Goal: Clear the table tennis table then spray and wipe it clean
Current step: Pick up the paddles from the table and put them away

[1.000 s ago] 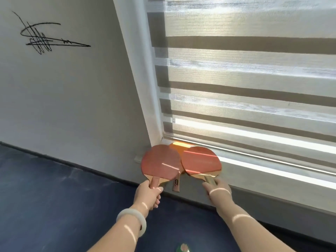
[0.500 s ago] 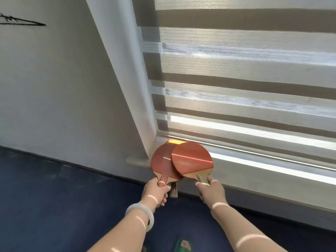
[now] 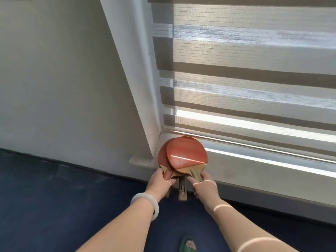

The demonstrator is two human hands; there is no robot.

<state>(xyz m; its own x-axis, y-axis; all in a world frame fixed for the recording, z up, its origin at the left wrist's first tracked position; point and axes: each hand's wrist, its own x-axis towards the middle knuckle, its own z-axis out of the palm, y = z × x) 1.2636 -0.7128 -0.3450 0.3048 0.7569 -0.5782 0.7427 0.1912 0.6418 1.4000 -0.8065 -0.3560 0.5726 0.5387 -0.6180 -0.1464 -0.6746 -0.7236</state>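
Change: bats [image 3: 187,154] now stacked on the sill [image 3: 254,166], earlier side by side.
Fingers: left hand [image 3: 160,182] and right hand [image 3: 204,184] each pinch a handle.
Hidden: bottom bat mostly covered.

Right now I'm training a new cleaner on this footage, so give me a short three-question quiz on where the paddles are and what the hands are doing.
1. True or false: the red paddles lie overlapped on the window sill.
2. What does the left hand wear at the wrist?
A. a watch
B. a white bangle
C. a glove
3. Fill in: the right hand pinches the top paddle by its ____.

Key: 1 true; 2 B; 3 handle.
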